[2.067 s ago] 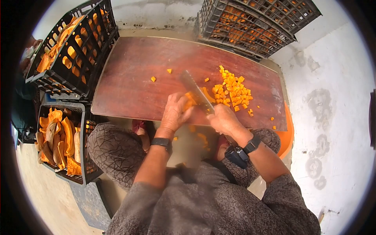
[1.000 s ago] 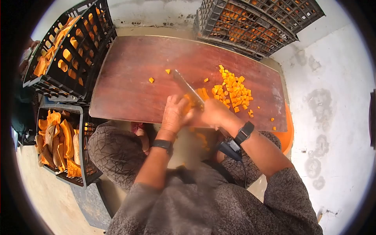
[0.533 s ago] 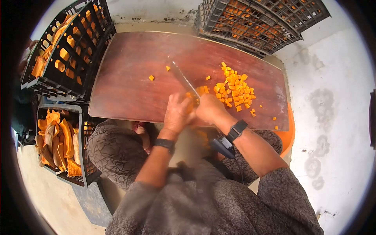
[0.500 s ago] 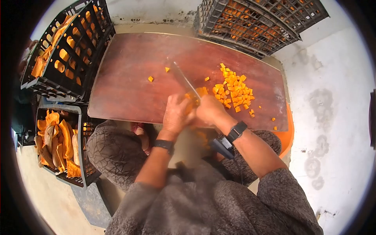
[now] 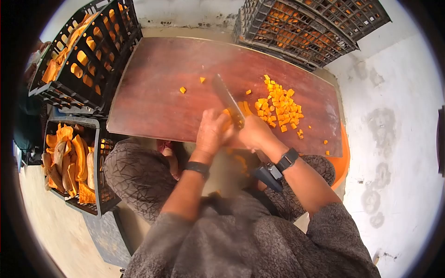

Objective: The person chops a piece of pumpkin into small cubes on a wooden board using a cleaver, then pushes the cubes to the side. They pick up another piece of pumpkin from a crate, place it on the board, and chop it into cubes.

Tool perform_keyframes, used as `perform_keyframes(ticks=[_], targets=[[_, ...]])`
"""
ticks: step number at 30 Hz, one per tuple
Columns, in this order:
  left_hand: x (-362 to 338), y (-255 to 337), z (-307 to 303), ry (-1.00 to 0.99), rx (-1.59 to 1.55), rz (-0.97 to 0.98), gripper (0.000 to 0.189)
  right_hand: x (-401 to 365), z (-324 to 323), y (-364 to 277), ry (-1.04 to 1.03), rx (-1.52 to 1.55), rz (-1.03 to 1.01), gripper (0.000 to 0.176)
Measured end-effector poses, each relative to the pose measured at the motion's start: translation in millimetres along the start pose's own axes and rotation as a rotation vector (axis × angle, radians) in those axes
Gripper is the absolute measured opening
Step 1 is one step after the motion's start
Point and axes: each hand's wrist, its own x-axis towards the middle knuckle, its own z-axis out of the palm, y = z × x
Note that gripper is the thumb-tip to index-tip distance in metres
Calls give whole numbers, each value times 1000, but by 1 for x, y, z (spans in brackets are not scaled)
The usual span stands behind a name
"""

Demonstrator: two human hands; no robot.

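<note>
My right hand (image 5: 256, 133) is closed around the handle of a knife (image 5: 229, 97), whose broad blade points away and to the left over the reddish board (image 5: 153, 88). Close beside it, my left hand (image 5: 212, 132) has its fingers curled over an orange pumpkin piece (image 5: 226, 112), mostly hidden beneath the fingers. Cut orange strips (image 5: 245, 108) show just right of the blade. A heap of pumpkin cubes (image 5: 282, 107) lies on the board to the right of my hands. Two stray cubes sit left of the blade, one of them this cube (image 5: 182, 90).
At the left, a black crate (image 5: 88, 60) of pumpkin pieces stands above another crate (image 5: 98, 162) with long pumpkin slices. More stacked crates (image 5: 306, 32) hold orange pieces at the back right. An orange basin (image 5: 342, 160) shows under the board's right edge, near the white wall (image 5: 394, 92).
The knife blade has shifted slightly right and shows more of its flat side. Strips beside it are more visible. The whole view has moved a little; both hands keep their holds.
</note>
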Motion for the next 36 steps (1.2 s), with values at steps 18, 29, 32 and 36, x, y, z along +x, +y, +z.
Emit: perform_keyframes(ticks=[18, 29, 32, 36], targets=[[-3, -10, 6, 30, 9, 24, 30, 26, 21, 13, 304, 17, -213, 28], [0, -4, -17, -177, -151, 34, 51, -2, 9, 38, 185, 212, -166, 23], [0, 1, -24, -190, -160, 46, 56, -10, 4, 42, 211, 185, -179, 25], [-1, -2, -25, -199, -91, 84, 55, -22, 1, 44, 225, 205, -239, 24]])
